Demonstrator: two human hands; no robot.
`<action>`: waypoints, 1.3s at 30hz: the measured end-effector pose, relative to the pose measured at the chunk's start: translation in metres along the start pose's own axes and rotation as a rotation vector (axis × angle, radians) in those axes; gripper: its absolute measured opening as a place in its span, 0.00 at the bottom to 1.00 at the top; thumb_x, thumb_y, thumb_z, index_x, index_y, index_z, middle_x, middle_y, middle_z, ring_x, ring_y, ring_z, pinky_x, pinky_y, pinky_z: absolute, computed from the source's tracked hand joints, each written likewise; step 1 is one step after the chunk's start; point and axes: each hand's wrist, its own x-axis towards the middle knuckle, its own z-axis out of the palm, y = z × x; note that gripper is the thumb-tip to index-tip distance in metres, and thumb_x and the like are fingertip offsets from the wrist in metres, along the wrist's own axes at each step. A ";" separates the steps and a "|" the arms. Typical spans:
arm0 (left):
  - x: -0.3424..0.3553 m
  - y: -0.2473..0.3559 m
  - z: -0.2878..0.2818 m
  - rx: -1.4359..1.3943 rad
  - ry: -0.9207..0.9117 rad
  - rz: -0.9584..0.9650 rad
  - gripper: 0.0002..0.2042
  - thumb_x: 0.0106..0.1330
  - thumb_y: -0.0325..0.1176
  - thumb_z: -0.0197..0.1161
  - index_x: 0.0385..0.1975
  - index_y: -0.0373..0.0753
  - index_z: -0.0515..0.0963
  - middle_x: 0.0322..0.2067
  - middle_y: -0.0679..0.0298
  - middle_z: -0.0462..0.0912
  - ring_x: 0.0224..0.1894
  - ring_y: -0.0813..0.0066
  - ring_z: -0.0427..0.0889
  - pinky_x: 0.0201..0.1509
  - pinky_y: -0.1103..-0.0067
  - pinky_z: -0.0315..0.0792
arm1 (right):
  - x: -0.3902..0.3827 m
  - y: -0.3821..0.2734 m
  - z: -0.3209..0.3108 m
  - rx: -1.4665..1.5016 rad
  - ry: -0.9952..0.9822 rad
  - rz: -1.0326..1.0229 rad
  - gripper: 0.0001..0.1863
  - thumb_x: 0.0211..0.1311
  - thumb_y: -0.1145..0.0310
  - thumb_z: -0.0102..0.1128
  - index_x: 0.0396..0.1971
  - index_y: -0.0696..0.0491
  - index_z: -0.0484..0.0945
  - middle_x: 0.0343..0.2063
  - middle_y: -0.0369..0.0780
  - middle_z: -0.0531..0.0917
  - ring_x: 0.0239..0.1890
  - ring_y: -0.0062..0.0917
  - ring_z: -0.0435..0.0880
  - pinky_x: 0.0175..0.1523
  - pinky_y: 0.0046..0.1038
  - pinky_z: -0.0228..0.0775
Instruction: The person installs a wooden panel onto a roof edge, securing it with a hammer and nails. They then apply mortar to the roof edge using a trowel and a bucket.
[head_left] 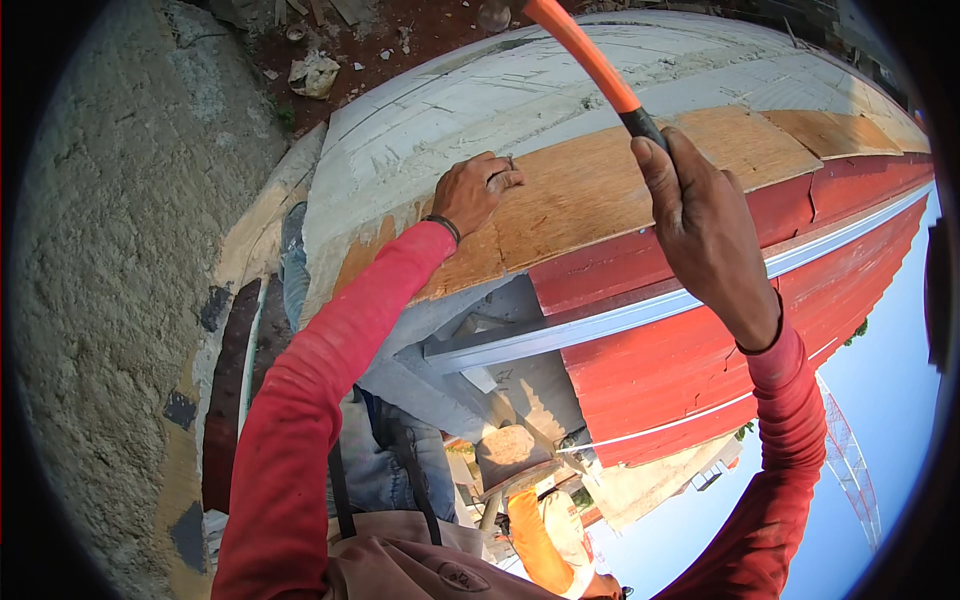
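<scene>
My right hand (715, 225) is wrapped round the black grip of a hammer (585, 55), raised above the boards. Its handle is orange, and its metal head is partly cut off by the top edge. My left hand (478, 195) rests on a plywood strip (590, 190), thumb and fingers pinched together near the border with the grey concrete-like surface (420, 140). Something small and dark shows at those fingertips, too small to name. A dark band circles the left wrist.
A rough concrete wall (120, 250) rises at the left. Red panels (660, 370) and a pale metal bar (640, 310) run along the right, below the plywood. Far down, a person in orange (540, 540) is visible. A lattice crane (848, 460) stands against the sky.
</scene>
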 end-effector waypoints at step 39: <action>0.000 -0.024 0.005 -0.211 -0.060 -0.142 0.17 0.76 0.27 0.53 0.60 0.33 0.61 0.46 0.53 0.84 0.49 0.64 0.85 0.54 0.70 0.76 | -0.018 0.022 0.046 -0.105 -0.222 0.037 0.19 0.75 0.60 0.52 0.30 0.62 0.76 0.18 0.52 0.79 0.24 0.49 0.84 0.30 0.45 0.77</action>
